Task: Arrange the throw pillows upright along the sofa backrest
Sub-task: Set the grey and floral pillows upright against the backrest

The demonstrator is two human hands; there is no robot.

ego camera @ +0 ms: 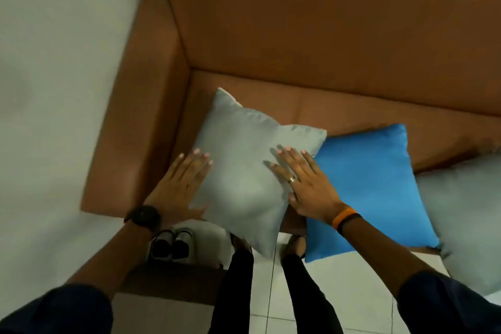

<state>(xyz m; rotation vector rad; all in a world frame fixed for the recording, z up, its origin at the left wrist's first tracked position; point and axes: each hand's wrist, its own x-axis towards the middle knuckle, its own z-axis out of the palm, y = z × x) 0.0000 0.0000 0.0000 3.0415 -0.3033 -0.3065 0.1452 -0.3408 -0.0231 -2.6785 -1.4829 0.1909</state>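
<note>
grey pillow point(244, 171) lies flat on the near left sofa seat point(311, 111), corner overhanging, left hand point(179, 187) and right hand point(303, 184) spread flat on its sides, not pinching; looks light, soft, squashy, best clamped at opposite edges.

Plain pale wall point(54, 62) on the left, white tiled floor point(352, 293) below, a pair of shoes point(172, 245) by a dark low shelf point(168, 282).
</note>
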